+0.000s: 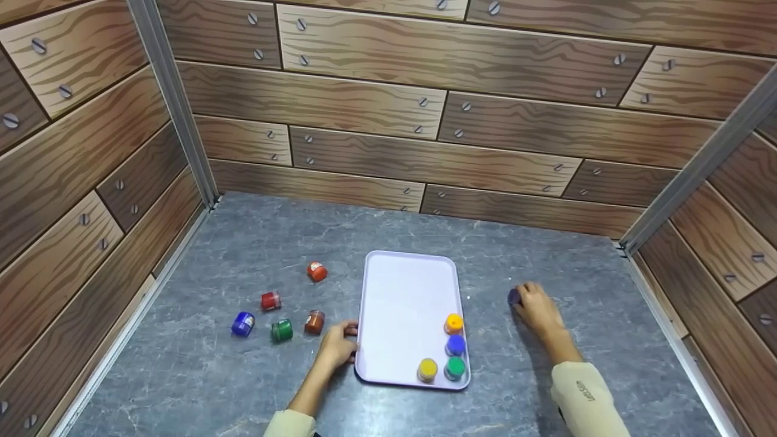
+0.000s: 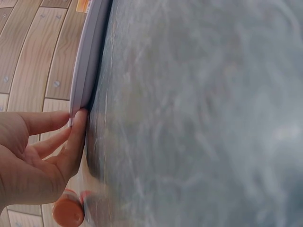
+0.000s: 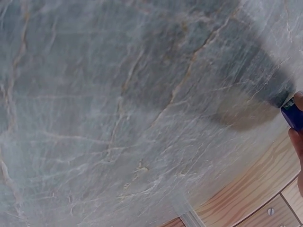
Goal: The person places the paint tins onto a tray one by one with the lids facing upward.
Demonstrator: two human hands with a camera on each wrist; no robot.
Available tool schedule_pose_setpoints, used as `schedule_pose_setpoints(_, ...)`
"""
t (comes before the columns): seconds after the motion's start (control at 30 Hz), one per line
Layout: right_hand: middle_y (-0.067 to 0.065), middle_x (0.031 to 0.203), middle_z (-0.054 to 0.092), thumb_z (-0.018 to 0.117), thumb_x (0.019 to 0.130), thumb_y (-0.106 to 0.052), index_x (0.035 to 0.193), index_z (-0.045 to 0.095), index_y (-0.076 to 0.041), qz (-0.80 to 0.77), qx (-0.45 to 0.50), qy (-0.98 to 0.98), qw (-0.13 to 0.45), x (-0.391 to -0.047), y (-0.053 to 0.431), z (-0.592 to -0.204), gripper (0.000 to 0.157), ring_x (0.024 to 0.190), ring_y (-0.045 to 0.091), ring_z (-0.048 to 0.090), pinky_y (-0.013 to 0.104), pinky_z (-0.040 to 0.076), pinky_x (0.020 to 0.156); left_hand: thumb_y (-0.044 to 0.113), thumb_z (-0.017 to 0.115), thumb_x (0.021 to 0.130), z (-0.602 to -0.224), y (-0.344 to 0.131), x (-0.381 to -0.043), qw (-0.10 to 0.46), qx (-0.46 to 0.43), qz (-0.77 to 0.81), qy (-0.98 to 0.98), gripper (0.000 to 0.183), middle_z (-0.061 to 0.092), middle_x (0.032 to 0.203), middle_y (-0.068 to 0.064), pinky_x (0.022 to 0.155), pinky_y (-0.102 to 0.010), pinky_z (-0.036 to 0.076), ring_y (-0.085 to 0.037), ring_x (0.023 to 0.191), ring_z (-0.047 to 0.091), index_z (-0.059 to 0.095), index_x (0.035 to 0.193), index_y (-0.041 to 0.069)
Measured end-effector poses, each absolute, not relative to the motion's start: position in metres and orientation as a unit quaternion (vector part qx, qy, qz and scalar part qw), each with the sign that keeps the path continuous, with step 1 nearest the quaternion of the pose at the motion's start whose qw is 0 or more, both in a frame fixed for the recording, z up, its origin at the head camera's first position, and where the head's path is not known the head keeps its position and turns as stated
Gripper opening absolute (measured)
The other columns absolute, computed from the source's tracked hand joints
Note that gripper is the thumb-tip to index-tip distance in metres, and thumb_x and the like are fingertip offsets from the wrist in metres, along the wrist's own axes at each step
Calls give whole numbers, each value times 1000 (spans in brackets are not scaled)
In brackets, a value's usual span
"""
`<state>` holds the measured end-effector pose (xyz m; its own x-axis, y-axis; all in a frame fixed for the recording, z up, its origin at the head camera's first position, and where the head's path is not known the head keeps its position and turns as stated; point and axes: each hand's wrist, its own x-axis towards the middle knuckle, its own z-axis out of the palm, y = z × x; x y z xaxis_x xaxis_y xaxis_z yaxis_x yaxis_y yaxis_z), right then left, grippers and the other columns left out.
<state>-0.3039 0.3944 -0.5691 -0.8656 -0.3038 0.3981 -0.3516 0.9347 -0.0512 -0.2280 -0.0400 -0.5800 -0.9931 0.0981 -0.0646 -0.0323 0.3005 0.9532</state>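
Note:
A lilac tray (image 1: 407,303) lies on the table, with orange (image 1: 453,323), blue (image 1: 455,345), green (image 1: 454,368) and yellow (image 1: 427,369) paint jars standing at its near right. My left hand (image 1: 337,347) pinches the tray's left rim; in the left wrist view, thumb and fingertips of that hand (image 2: 40,158) meet at the tray edge (image 2: 87,61). Out to the right, my right hand (image 1: 538,308) grips a dark purple-blue paint jar (image 1: 514,297) at the table surface. Only the fingertips and part of that jar (image 3: 293,116) show in the right wrist view.
Left of the tray lie several paint jars: orange-red (image 1: 317,271), red (image 1: 271,301), blue (image 1: 243,324), green (image 1: 281,330) and brown (image 1: 314,321). Wood-patterned walls (image 1: 364,103) with metal corner posts (image 1: 176,103) enclose the grey marbled table (image 1: 291,237).

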Motion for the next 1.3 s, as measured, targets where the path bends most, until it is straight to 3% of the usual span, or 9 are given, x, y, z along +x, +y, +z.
schedule_pose_setpoints(0.83,21,90,56,76,69,-4,95,60,5,90,174,-959,202,-298,376,-549,32,84,41,55,50,49,71,-16,53,66,-579,-39,-229,53,18,582,811,47,60,96,-17,46,-29,52,-19,66,57,54,113,-12)
schedule_pose_setpoints(1.3,17,85,56,77,65,-4,93,62,2,101,201,-942,248,-295,359,-546,32,78,37,56,49,50,63,-16,53,66,-580,-39,-229,59,16,587,808,48,61,97,-17,47,-30,53,-20,65,58,54,114,-11)
